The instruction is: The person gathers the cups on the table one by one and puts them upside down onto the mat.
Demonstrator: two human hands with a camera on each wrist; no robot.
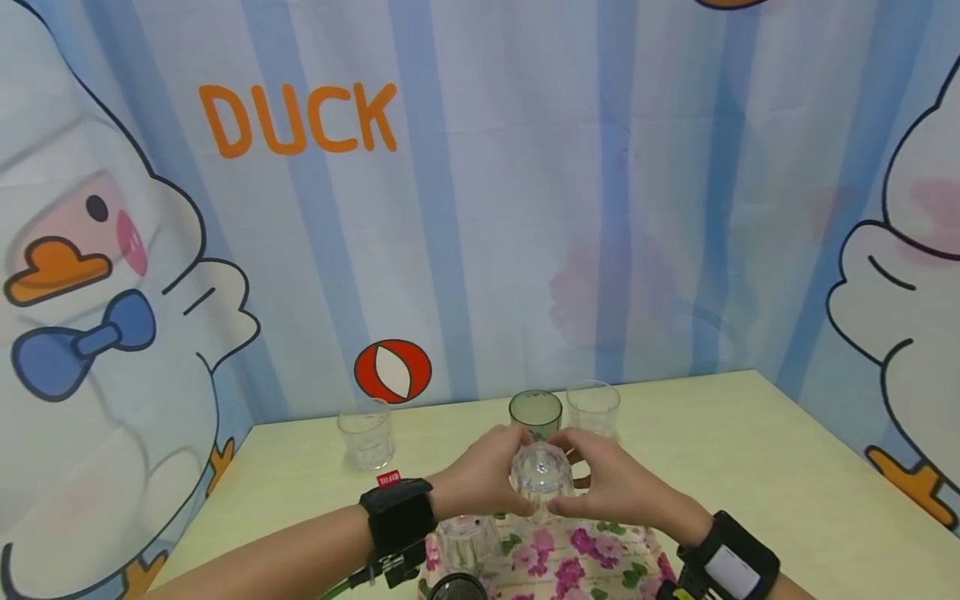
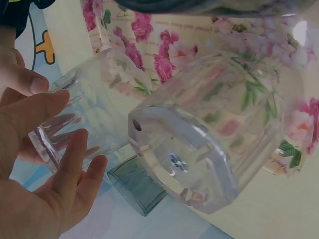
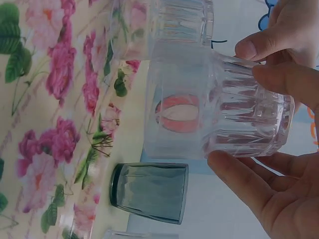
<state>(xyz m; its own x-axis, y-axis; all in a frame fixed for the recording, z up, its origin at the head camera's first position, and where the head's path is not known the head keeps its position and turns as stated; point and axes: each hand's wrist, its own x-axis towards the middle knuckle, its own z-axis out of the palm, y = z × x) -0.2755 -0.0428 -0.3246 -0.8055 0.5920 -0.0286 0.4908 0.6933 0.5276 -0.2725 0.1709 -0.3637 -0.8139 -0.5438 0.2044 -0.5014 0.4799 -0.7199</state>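
Note:
Both hands hold one clear faceted drinking glass [image 1: 542, 473], turned base up, over the near part of the table. On its left side my left hand [image 1: 487, 473] grips it with fingers and thumb; opposite, my right hand [image 1: 611, 477] does the same. The right wrist view shows the fingers around the thick base end of the glass [image 3: 244, 109], its mouth towards the tray. Beside my left wrist, another clear glass [image 1: 467, 546] stands upside down on the floral tray [image 1: 592, 567]. Whether the held glass touches the tray is hard to tell.
Behind the hands stand a green-tinted glass [image 1: 536, 408] and a clear glass [image 1: 595, 404]. Another clear glass [image 1: 367, 437] is at the back left. A dark-rimmed round object [image 1: 457, 588] shows at the bottom edge. A printed curtain [image 1: 510, 208] hangs behind the table.

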